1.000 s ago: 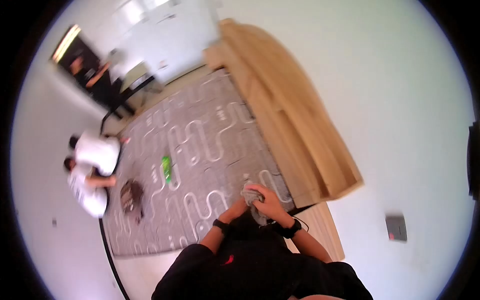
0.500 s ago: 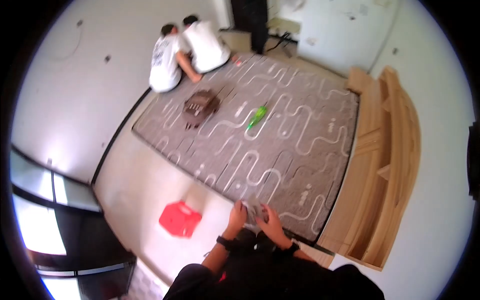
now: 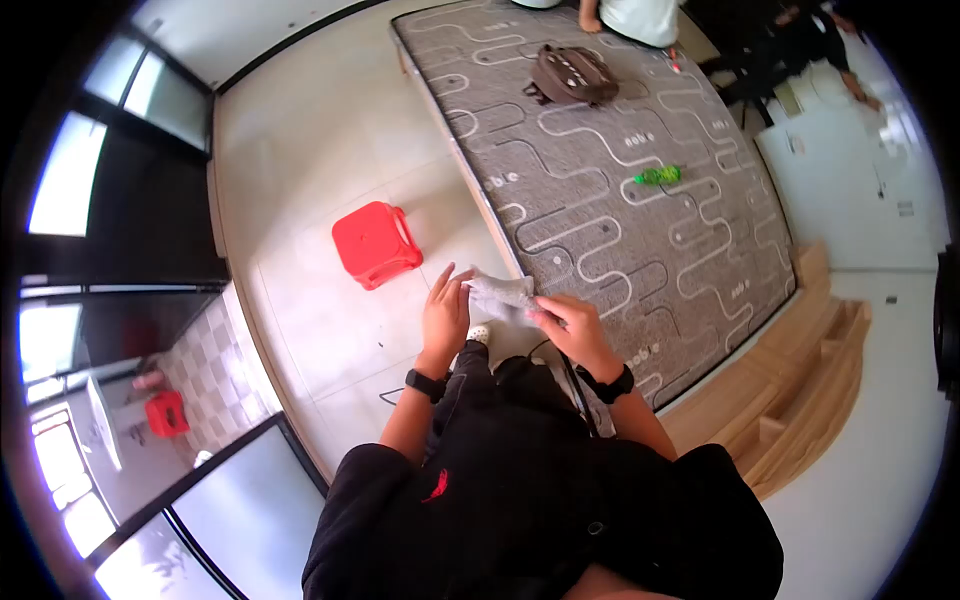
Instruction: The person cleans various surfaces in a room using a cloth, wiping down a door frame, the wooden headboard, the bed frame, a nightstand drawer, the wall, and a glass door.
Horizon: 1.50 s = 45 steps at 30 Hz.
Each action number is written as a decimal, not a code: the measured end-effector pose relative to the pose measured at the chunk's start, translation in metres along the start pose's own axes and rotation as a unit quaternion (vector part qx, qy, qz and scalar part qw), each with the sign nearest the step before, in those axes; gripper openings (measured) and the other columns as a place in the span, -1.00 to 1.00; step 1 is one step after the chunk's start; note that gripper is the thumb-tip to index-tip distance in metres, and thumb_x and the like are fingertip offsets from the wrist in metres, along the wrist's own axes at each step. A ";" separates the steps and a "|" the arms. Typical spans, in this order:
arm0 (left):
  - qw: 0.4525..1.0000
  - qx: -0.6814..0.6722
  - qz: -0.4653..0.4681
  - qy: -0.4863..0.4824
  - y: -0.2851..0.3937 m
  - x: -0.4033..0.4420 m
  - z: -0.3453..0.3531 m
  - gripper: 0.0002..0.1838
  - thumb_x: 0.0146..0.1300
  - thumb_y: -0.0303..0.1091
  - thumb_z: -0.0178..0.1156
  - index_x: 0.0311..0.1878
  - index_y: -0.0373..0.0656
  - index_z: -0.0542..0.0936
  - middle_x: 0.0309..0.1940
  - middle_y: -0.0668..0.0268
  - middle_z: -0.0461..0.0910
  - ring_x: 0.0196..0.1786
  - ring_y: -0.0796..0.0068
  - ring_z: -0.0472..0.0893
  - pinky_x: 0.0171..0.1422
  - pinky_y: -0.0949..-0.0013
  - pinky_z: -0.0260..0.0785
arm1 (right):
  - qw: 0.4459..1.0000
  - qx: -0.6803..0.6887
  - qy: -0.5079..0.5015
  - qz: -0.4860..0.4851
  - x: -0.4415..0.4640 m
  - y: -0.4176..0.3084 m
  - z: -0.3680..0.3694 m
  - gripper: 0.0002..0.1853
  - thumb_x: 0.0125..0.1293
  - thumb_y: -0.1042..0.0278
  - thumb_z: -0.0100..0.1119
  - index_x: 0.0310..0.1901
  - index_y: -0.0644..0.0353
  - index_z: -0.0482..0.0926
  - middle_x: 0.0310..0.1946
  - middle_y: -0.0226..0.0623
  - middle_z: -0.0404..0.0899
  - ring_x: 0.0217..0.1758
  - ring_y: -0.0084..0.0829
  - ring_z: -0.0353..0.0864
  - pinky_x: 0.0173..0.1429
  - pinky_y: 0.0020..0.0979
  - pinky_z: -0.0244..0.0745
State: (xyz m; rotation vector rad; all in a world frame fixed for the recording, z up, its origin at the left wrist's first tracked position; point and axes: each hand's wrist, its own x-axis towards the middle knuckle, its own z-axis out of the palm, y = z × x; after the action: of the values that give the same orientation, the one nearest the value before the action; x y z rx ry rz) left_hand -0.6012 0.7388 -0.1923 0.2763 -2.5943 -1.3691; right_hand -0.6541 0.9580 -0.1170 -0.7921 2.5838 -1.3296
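Observation:
A light grey cloth (image 3: 503, 296) is stretched between my two hands, above the floor beside the mattress edge. My left hand (image 3: 445, 312) pinches the cloth's left end, with some fingers raised. At its right end, my right hand (image 3: 572, 328) grips the cloth between thumb and fingers. Each wrist wears a black band. Below the cloth, a light shoe (image 3: 479, 334) shows on the floor.
A patterned mattress (image 3: 600, 240) bears a brown backpack (image 3: 572, 76) and a green bottle (image 3: 658, 176). A red stool (image 3: 374, 243) stands left. Wooden shelving (image 3: 775, 395) lies right. People in white (image 3: 640, 18) and black (image 3: 790, 50) are at the top.
The view has swung left, bringing the red stool and glass doors further in. The cloth, bunched between my hands earlier, is now spread out, and my hands are further apart.

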 end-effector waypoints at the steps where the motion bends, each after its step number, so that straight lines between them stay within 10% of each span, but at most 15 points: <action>1: 0.988 -0.129 -0.084 -0.006 -0.001 0.002 -0.004 -0.67 0.48 -0.32 -0.13 0.10 -0.24 0.54 -0.05 0.07 0.62 0.00 0.21 0.59 0.14 0.27 0.38 | 1.000 -0.003 -0.007 -0.008 0.006 0.002 0.002 -0.76 0.19 0.35 0.32 -0.15 0.29 0.63 -0.38 -0.14 0.63 -0.42 -0.24 0.62 -0.34 -0.41 0.47; 3: 0.988 -0.130 -0.078 -0.034 0.033 0.003 -0.027 -0.69 0.49 -0.29 -0.12 -0.01 -0.25 0.57 -0.25 0.11 0.64 -0.20 0.33 0.62 -0.05 0.33 0.44 | 0.999 -0.034 -0.002 0.002 0.010 0.020 0.015 -0.78 0.20 0.36 0.31 -0.16 0.26 0.64 -0.38 -0.15 0.62 -0.39 -0.24 0.64 -0.31 -0.39 0.48; 4: 0.991 -0.133 -0.020 -0.003 0.021 -0.001 -0.009 -0.80 0.38 -0.41 0.00 -0.07 -0.27 0.56 -0.28 0.01 0.59 -0.20 -0.03 0.60 -0.08 0.15 0.44 | 0.999 -0.046 -0.012 -0.003 0.006 0.037 0.023 -0.78 0.20 0.36 0.29 -0.14 0.24 0.63 -0.37 -0.16 0.63 -0.35 -0.19 0.65 -0.28 -0.35 0.50; 6: 0.985 -0.136 0.109 -0.010 0.054 0.006 -0.012 -0.82 0.35 -0.47 0.01 -0.06 -0.23 0.55 -0.26 0.03 0.58 -0.23 -0.01 0.59 -0.13 0.16 0.44 | 0.998 -0.009 -0.022 0.059 0.002 0.050 0.034 -0.76 0.21 0.35 0.29 -0.12 0.24 0.62 -0.34 -0.16 0.63 -0.33 -0.17 0.64 -0.26 -0.34 0.50; 14: 0.990 -0.124 0.060 -0.019 0.038 0.026 -0.002 -0.84 0.39 -0.43 -0.03 -0.23 -0.28 0.51 -0.36 0.02 0.52 -0.30 -0.05 0.52 -0.22 0.11 0.37 | 0.986 -0.051 -0.086 0.131 -0.022 0.084 0.054 -0.78 0.29 0.33 0.18 -0.12 0.28 0.58 -0.19 -0.10 0.55 -0.15 -0.11 0.55 -0.01 -0.25 0.45; 18: 0.999 -0.017 0.038 0.004 -0.012 0.051 0.009 -0.76 0.41 -0.36 -0.02 -0.36 -0.29 0.49 -0.44 0.01 0.50 -0.36 -0.06 0.51 -0.29 0.05 0.33 | 0.995 -0.050 0.077 0.045 -0.019 0.136 0.063 -0.78 0.29 0.35 0.17 -0.11 0.29 0.57 -0.21 -0.11 0.54 -0.19 -0.13 0.55 -0.07 -0.25 0.45; 25: 0.987 0.045 -0.006 -0.151 -0.068 0.100 0.084 -0.68 0.44 -0.20 -0.04 -0.34 -0.21 0.54 -0.51 0.03 0.53 -0.41 -0.09 0.53 -0.35 0.01 0.34 | 0.947 0.017 0.134 0.291 -0.027 0.170 0.058 -0.79 0.28 0.43 0.13 -0.09 0.32 0.56 -0.26 -0.14 0.54 -0.25 -0.22 0.59 -0.18 -0.31 0.50; 31: 0.868 0.154 0.257 -0.396 0.016 0.177 0.166 -0.35 0.21 -0.23 0.15 0.41 0.18 0.26 -0.30 -0.06 0.60 -0.17 -0.03 0.62 -0.14 0.05 0.50 | 0.933 0.046 0.240 0.265 0.011 0.171 0.013 -0.79 0.24 0.51 0.15 -0.08 0.26 0.54 -0.25 -0.10 0.54 -0.25 -0.10 0.60 -0.24 -0.26 0.52; 34: 0.809 -0.022 0.376 -0.451 0.080 0.218 0.217 -0.42 0.16 -0.34 0.14 0.31 0.14 0.39 -0.14 -0.11 0.59 -0.05 -0.04 0.59 -0.06 0.06 0.48 | 0.938 0.007 0.285 0.198 0.036 0.177 -0.025 -0.77 0.22 0.52 0.14 -0.07 0.24 0.54 -0.23 -0.08 0.54 -0.18 -0.07 0.58 -0.15 -0.26 0.50; 37: 0.774 0.029 0.294 -0.559 0.129 0.247 0.255 -0.65 0.12 -0.45 0.07 0.00 -0.03 0.60 -0.10 0.12 0.64 0.03 -0.05 0.55 0.02 0.05 0.44 | 0.910 -0.082 0.388 0.118 0.056 0.182 -0.080 -0.75 0.20 0.51 0.16 -0.06 0.22 0.55 -0.25 -0.13 0.54 -0.16 -0.10 0.57 -0.11 -0.27 0.48; 45: 0.708 0.170 0.573 -0.376 0.171 0.320 0.336 -0.76 0.01 -0.42 0.21 -0.20 0.06 0.62 -0.24 0.42 0.63 -0.18 0.31 0.58 -0.15 0.19 0.40 | 0.875 -0.229 0.352 0.240 0.042 0.218 -0.157 -0.68 0.16 0.35 0.28 -0.03 0.12 0.57 -0.28 -0.22 0.49 -0.24 -0.18 0.55 -0.18 -0.27 0.48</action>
State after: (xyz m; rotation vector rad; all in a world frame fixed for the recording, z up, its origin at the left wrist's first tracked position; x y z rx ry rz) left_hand -1.0085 1.0187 -0.2095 -1.8774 -2.4982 -0.5005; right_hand -0.8291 1.1533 -0.1885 0.4181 3.3823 -0.9635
